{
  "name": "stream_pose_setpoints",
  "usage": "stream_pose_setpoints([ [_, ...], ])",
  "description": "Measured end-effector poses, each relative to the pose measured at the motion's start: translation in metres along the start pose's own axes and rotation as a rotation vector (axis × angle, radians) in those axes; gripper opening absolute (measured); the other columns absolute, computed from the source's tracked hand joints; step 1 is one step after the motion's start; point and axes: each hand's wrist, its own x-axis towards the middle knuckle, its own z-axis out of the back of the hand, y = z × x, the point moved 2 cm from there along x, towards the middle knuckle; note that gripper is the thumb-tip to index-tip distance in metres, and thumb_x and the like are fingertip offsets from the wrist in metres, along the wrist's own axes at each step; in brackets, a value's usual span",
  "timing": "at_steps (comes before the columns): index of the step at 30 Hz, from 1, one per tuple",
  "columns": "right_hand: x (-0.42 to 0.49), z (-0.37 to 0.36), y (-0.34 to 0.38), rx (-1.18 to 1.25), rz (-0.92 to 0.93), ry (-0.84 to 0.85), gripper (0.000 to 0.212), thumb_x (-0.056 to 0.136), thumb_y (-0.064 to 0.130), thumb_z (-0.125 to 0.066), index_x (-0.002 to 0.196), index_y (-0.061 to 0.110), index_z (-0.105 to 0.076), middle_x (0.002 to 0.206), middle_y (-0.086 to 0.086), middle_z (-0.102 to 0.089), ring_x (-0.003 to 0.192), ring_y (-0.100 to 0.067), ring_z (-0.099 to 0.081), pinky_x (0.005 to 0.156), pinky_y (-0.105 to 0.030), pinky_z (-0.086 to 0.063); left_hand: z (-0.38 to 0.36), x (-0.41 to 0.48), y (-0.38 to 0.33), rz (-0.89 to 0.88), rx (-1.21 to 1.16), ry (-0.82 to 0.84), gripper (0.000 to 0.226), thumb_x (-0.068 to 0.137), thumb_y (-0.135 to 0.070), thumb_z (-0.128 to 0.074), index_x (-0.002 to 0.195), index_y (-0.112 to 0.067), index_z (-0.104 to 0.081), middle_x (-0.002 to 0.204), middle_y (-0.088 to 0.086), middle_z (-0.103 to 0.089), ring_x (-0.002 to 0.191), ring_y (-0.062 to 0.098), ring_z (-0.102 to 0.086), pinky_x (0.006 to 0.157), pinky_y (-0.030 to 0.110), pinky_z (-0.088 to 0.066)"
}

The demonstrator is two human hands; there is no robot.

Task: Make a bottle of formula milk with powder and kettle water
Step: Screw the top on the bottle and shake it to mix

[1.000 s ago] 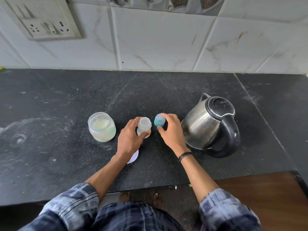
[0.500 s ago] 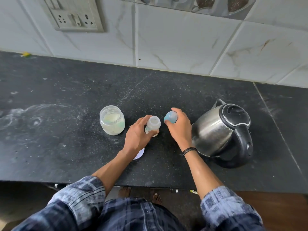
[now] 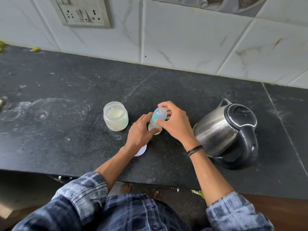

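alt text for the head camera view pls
Two hands work a small baby bottle on a black counter: left hand grips it, right hand sets its blue cap on top. An open powder jar sits left, steel kettle right.

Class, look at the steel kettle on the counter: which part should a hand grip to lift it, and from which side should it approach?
Grip the black loop handle of the kettle, coming from the near right. The handle faces the person's side and the spout points toward the wall, so the right hand, nearest it, would probably suit best once it is free of the bottle cap.
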Motion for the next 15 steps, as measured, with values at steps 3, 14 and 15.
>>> stream_pose_setpoints([
  [3,0.001,-0.006,0.0,-0.067,0.021,-0.012,0.052,0.079,0.019,-0.087,0.124,0.029,-0.063,0.119,0.009,-0.069,0.105,-0.014,-0.069,0.087,-0.04,-0.062,0.001,0.0,-0.003,0.011,-0.009,0.008,0.061,0.077,-0.062,-0.063,0.133,-0.041,-0.052,0.107,-0.023,-0.058,0.088,-0.003,-0.056,0.069,0.015,-0.038],
  [14,-0.001,-0.015,-0.001,-0.191,0.053,-0.086,0.08,0.072,0.051,-0.091,0.141,0.027,-0.057,0.123,-0.001,-0.062,0.107,-0.017,-0.062,0.087,-0.037,-0.057,0.001,-0.001,-0.003,0.004,-0.018,-0.014,0.052,0.078,-0.062,-0.06,0.127,-0.043,-0.054,0.098,-0.027,-0.055,0.092,-0.012,-0.054,0.064,0.017,-0.037],
  [15,-0.001,-0.014,-0.001,-0.179,0.057,-0.068,0.085,0.072,0.049,-0.092,0.145,0.028,-0.054,0.128,0.0,-0.06,0.111,-0.017,-0.062,0.089,-0.036,-0.056,0.001,-0.001,-0.004,0.003,-0.018,-0.013,0.053,0.078,-0.063,-0.059,0.127,-0.042,-0.055,0.098,-0.027,-0.055,0.091,-0.011,-0.055,0.064,0.017,-0.037],
])
